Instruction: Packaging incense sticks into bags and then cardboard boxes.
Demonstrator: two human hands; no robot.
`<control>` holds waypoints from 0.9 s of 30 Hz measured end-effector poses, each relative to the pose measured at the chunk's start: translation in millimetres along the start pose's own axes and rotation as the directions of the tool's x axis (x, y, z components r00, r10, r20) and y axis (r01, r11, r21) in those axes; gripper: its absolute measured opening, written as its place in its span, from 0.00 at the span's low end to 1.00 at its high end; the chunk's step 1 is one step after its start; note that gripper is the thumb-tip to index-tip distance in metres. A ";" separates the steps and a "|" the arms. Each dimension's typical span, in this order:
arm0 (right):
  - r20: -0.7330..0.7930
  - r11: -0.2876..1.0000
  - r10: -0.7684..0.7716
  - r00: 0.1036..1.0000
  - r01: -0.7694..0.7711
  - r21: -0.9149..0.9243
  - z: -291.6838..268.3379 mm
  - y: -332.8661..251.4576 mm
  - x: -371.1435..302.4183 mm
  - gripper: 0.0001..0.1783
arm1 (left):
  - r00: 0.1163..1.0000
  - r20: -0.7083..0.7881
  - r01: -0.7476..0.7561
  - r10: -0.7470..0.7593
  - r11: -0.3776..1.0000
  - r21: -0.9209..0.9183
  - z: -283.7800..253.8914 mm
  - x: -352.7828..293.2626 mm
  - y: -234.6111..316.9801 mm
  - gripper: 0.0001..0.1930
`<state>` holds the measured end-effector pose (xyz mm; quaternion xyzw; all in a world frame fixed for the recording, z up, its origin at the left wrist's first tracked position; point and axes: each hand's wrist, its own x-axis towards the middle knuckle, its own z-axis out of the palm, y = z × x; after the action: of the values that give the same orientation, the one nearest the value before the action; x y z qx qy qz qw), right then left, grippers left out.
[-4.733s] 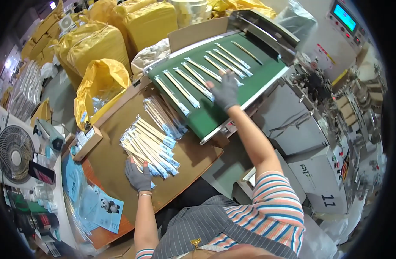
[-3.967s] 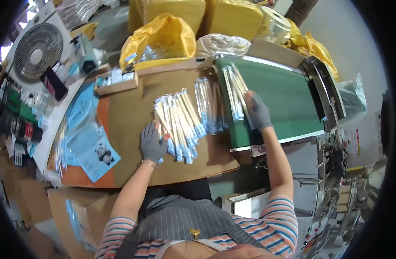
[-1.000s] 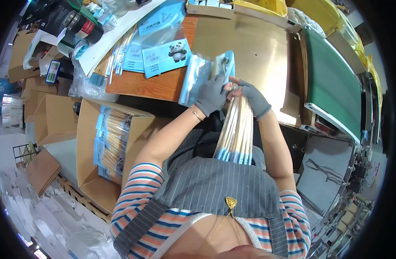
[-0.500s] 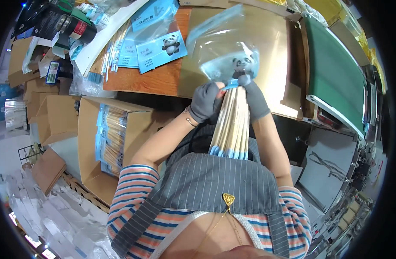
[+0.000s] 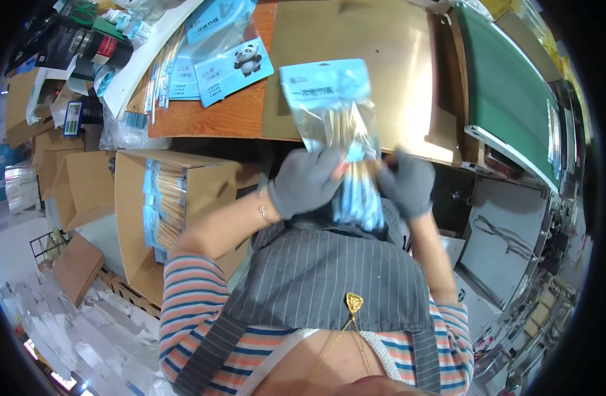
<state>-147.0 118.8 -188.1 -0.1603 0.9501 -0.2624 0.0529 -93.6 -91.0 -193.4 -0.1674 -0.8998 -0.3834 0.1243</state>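
A clear plastic bag (image 5: 326, 86) with a blue printed top hangs over the front edge of the work table, a bundle of wrapped chopsticks (image 5: 358, 201) partly inside it. The pale sticks show through the film, and their blue lower ends stick out towards my apron. My left hand (image 5: 306, 183), in a grey glove, is closed on the bag's near left edge, thumb against the bundle. On the other side my right hand (image 5: 408, 185), gloved too and blurred, has its curled fingers at the bag's right edge. Its fingertips are partly hidden.
Flat blue panda bags (image 5: 234, 69) and loose wrapped chopsticks (image 5: 163, 72) lie on the table's left. Below, an open cardboard box (image 5: 134, 224) holds filled chopstick packs (image 5: 166, 204). A green board (image 5: 507, 99) stands to the right, a dark flask (image 5: 103, 47) at upper left.
The bag has come down over the chopsticks, which now reach well inside it. Its blue top has turned to lie flat, and both hands have moved nearer my body.
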 end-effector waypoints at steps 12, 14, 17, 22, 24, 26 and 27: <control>-0.081 0.893 -0.344 0.935 0.353 0.278 -152.8 -75.1 133.3 0.03 | 0.980 -0.063 -0.171 0.187 0.964 0.202 -127.7 166.6 14.3 0.12; -0.093 0.859 -0.144 0.985 0.171 0.483 -181.6 -91.1 114.7 0.12 | 0.956 -0.140 -0.236 0.258 0.959 0.159 -137.4 181.5 43.1 0.09; -0.097 0.846 -0.361 0.928 0.369 0.384 -169.0 -62.2 153.0 0.03 | 0.983 0.104 -0.185 0.153 0.841 0.508 -129.7 195.4 13.5 0.13; 0.001 0.974 -0.165 0.986 0.162 0.156 -146.0 -42.3 150.1 0.09 | 0.904 0.355 0.094 -0.238 0.921 0.379 -82.6 194.7 -4.2 0.21; -0.120 0.921 -0.347 0.930 0.362 0.145 -131.3 -27.4 147.7 0.14 | 0.962 0.272 -0.099 -0.024 0.898 0.430 -72.8 198.7 -7.0 0.18; -0.143 0.919 -0.362 0.921 0.327 -0.221 -119.3 -62.8 122.6 0.19 | 0.966 0.194 -0.247 0.172 0.836 0.490 -72.2 194.0 1.6 0.15; -0.078 0.912 -0.324 0.943 0.289 -0.291 -113.9 -64.2 125.3 0.18 | 0.955 0.286 -0.203 0.075 0.871 0.448 -84.4 196.9 23.9 0.19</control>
<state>-268.4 80.0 -59.5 -0.2967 0.9416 -0.1423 -0.0711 -255.9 -96.7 -51.7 -0.2456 -0.9597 -0.1172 0.0699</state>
